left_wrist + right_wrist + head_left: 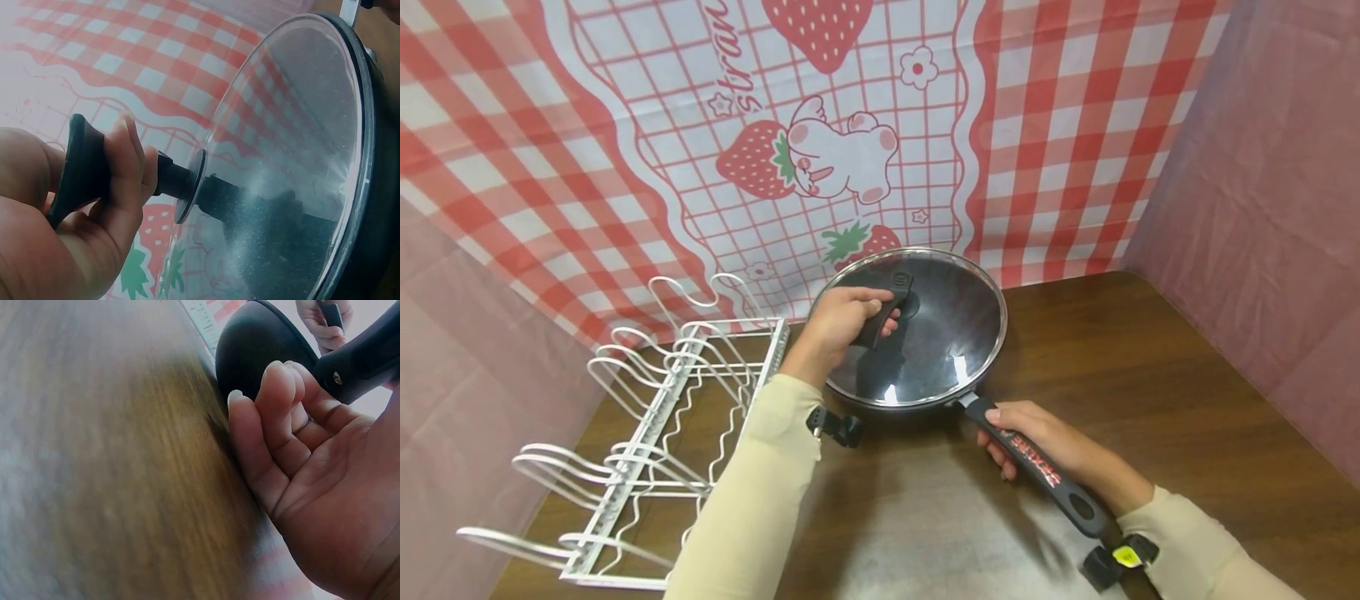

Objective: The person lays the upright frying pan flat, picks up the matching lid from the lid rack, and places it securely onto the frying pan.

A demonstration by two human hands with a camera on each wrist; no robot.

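Note:
A dark wok (250, 356) with a long black handle (1060, 492) is in the middle of the head view. Over it sits a clear glass lid (951, 333) with a metal rim. My left hand (846, 321) grips the lid's black knob (81, 162), fingers wrapped around its stem side. On the wok handle, near the pan end, my right hand (1037, 433) has its thumb above and its curled fingers underneath. Whether the wok's base touches the table cannot be told.
A white wire rack (642, 437) with looped dividers stands on the wooden table (1195, 400), left of my left arm. Behind the wok hangs a red-and-white checked cloth (1067, 125) with strawberries. Pink cloth (1277, 208) covers the right side.

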